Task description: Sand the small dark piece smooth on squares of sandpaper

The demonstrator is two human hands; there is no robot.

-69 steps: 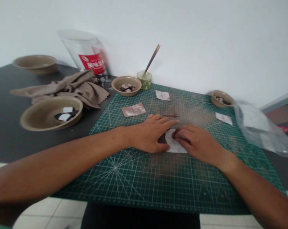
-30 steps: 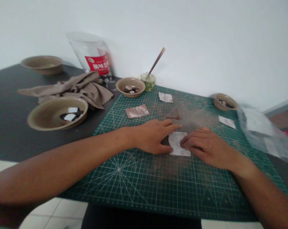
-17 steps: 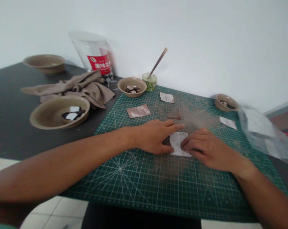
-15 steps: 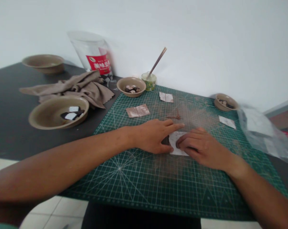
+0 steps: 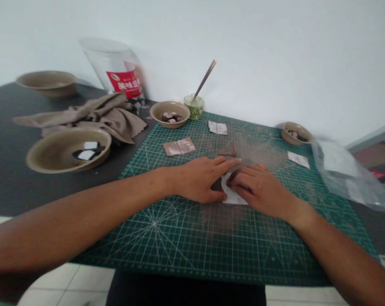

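A white sheet (image 5: 235,197) lies on the green cutting mat (image 5: 192,246) between my hands. My left hand (image 5: 205,178) is spread, its thumb and fingertips pressing along the sheet's left side. Fingers bent together, my right hand (image 5: 259,187) pinches a small dark piece against the sheet; the piece is mostly hidden. Just beyond my hands is a thin brown scrap (image 5: 229,151). Farther back lie a brownish sheet (image 5: 179,146) and a whitish one (image 5: 218,127).
Left are a large bowl (image 5: 52,155) with dark and white pieces, a crumpled cloth (image 5: 112,117), another bowl (image 5: 48,83) and a clear jar (image 5: 125,80). Behind stand a small bowl (image 5: 169,114) and a green cup (image 5: 195,107). Right: a bowl (image 5: 296,134), a sheet (image 5: 298,159), a plastic bag (image 5: 348,174).
The whole view has shifted slightly, so things appear a little farther left. My right hand has moved a little over the sheet, toward its upper left; my left hand keeps its place on it.
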